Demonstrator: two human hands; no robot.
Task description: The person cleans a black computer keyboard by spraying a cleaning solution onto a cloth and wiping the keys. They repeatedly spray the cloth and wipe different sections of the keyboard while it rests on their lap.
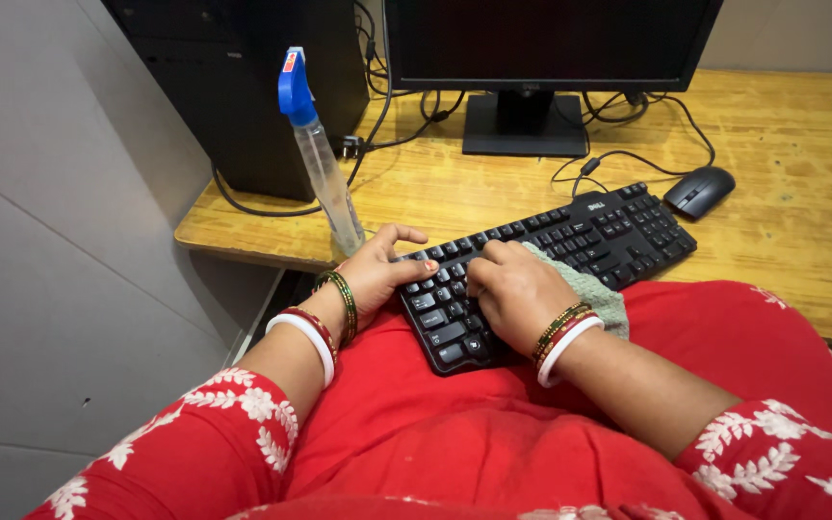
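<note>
A black keyboard [589, 236] rests tilted, its near end on my red-clad lap and its far end on the wooden desk [782, 231]. My left hand [377, 274] grips the keyboard's left edge, thumb on the keys. My right hand [512, 289] presses a pale green cloth [594, 289] onto the keys near the middle. Both wrists wear bangles.
A clear spray bottle [325, 173] with a blue nozzle stands at the desk's front left edge. Behind it is a black computer tower [243, 87]. A monitor [541, 43] on its stand, cables and a black mouse [700, 190] sit farther back. A grey wall lies left.
</note>
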